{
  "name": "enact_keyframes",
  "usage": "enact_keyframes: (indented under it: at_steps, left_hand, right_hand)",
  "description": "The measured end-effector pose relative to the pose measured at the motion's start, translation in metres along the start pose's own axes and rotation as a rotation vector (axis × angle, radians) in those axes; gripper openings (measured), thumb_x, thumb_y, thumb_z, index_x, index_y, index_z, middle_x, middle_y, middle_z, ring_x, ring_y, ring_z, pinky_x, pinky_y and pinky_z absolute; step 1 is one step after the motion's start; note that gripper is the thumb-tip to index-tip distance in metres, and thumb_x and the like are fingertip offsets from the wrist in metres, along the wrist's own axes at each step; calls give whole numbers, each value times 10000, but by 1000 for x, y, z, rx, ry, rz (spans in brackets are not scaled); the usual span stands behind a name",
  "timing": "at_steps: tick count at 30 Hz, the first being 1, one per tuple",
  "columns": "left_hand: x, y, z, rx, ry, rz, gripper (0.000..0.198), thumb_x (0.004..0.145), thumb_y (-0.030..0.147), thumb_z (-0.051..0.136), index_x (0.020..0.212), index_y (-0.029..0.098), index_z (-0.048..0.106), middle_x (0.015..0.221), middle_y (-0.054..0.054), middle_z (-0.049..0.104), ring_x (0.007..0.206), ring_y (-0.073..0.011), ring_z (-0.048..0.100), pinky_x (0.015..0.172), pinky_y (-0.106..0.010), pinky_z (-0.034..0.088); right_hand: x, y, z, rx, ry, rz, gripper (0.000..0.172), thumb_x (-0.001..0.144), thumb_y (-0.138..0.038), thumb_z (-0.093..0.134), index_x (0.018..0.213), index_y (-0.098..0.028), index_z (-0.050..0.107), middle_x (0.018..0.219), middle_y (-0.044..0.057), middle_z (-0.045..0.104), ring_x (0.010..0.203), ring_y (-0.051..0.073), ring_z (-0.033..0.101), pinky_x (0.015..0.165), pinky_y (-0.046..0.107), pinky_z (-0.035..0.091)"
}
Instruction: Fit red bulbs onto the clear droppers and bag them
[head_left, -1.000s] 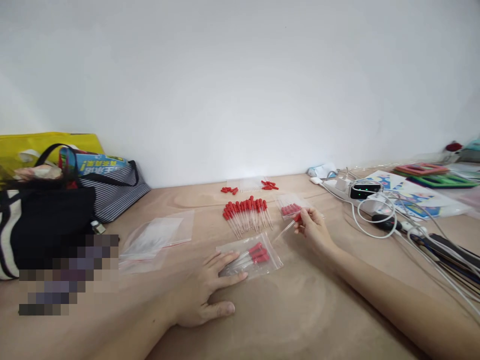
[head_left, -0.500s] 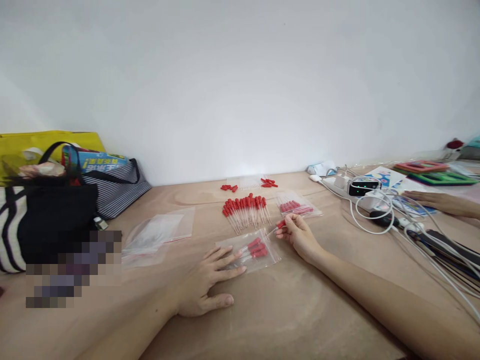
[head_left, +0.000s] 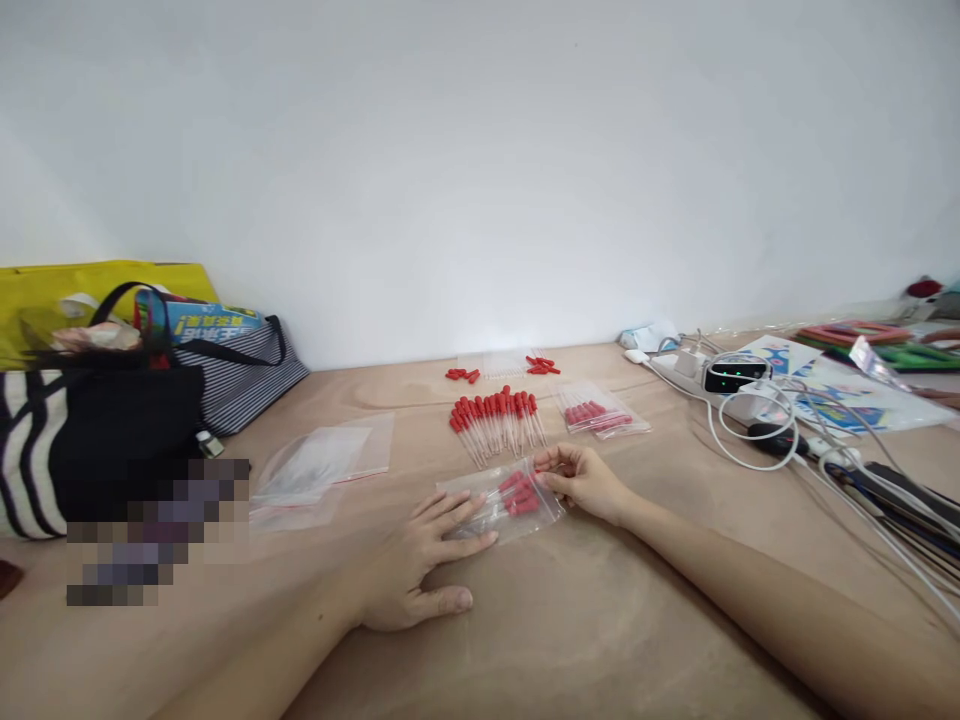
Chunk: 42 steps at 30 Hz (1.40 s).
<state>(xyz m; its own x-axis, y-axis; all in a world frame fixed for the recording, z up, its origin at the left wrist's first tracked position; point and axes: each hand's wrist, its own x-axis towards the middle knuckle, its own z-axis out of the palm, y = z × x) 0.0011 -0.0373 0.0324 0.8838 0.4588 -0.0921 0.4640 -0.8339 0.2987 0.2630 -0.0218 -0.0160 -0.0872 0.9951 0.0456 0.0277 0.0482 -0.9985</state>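
Observation:
My left hand (head_left: 424, 560) lies flat, fingers spread, on the left part of a clear zip bag (head_left: 491, 520). Inside the bag are several droppers with red bulbs (head_left: 519, 495). At the bag's right edge my right hand (head_left: 589, 482) pinches a red-topped dropper (head_left: 543, 474), whose clear tube points left, into or over the bag; which one I cannot tell. A fan of red-capped droppers (head_left: 499, 415) lies just beyond. Behind my right hand rests another bag of droppers (head_left: 600, 410).
Flat clear bags (head_left: 322, 470) lie at the left, beside a black bag (head_left: 127, 430) and a striped bag (head_left: 244, 375). Loose red bulbs (head_left: 541, 365) sit near the wall. A power strip with white cables (head_left: 739, 375) and printed sheets (head_left: 832, 385) occupy the right.
My right hand has moved left with the dropper, from beside the bag to its right edge. My left hand stays put. Another person's hand at the right has drawn back, and a shiny sheet shows there.

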Motion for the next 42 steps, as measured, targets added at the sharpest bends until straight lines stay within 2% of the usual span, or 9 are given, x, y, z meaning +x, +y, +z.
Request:
enact_keyframes:
  at_steps: [3, 6, 10, 14, 18, 23, 28, 36, 42]
  left_hand:
    - [-1, -2, 2, -5, 22, 10, 545, 818, 499, 464, 1316, 379, 276, 1454, -13, 33, 1298, -329, 135, 1015, -566, 125]
    - [-1, -3, 3, -7, 22, 5, 548, 817, 502, 464, 1316, 390, 267, 1455, -10, -8, 1297, -340, 127, 1010, -573, 125]
    - [-1, -3, 4, 1, 9, -3, 533, 817, 507, 459, 1307, 411, 272, 1455, 3, -34, 1298, -344, 116, 1005, -580, 126]
    - [0, -3, 4, 8, 9, -7, 516, 820, 509, 454, 1299, 424, 281, 1457, 17, -32, 1301, -340, 109, 1007, -578, 117]
    - [-1, -3, 5, 26, 6, -11, 514, 820, 517, 446, 1298, 427, 280, 1457, 12, -38, 1303, -342, 92, 1005, -582, 109]
    - [0, -2, 3, 27, -6, -4, 510, 824, 515, 439, 1300, 424, 280, 1460, 9, -17, 1300, -356, 87, 996, -595, 114]
    - [-2, -1, 3, 43, 31, 5, 567, 820, 520, 438, 1332, 368, 248, 1462, -32, 10, 1307, -342, 46, 1007, -574, 120]
    - [-10, -5, 2, 23, -4, -1, 540, 812, 530, 441, 1310, 385, 294, 1458, -30, 80, 1302, -329, 122, 1002, -566, 169]
    - [-8, -1, -4, 29, -35, -19, 531, 815, 540, 429, 1307, 387, 300, 1453, -36, 115, 1295, -327, 157, 1007, -573, 141]
  right_hand:
    - [5, 4, 5, -86, 24, -43, 283, 564, -378, 708, 685, -149, 593, 632, -2, 621, 513, 91, 532, 485, 215, 429]
    - [6, 4, 6, -141, -63, -55, 297, 632, -434, 648, 633, -138, 615, 619, 24, 639, 544, 111, 554, 544, 239, 442]
    - [5, 1, 3, -176, -193, -46, 284, 647, -425, 629, 656, -142, 645, 616, 16, 641, 530, 106, 537, 538, 233, 421]
    - [6, 0, 2, -249, -95, -95, 232, 654, -378, 620, 641, -147, 631, 627, 8, 631, 547, 101, 524, 553, 225, 406]
    - [8, 0, -3, -272, -207, -39, 258, 703, -397, 558, 643, -152, 613, 508, -24, 560, 429, 75, 441, 451, 202, 356]
    - [36, -6, -15, -542, 164, -125, 204, 707, -335, 548, 617, -158, 592, 557, -13, 587, 483, 95, 496, 482, 203, 376]
    - [84, -21, -6, -681, 344, -132, 154, 728, -311, 530, 726, -188, 622, 731, 12, 642, 680, 141, 563, 618, 236, 395]
    - [112, -38, 32, -772, 405, 65, 285, 627, -389, 638, 812, -176, 594, 826, 71, 637, 777, 210, 584, 638, 271, 395]
    - [125, -33, 34, -689, 396, 133, 74, 634, -229, 587, 657, -160, 597, 734, 70, 643, 722, 184, 592, 616, 246, 389]
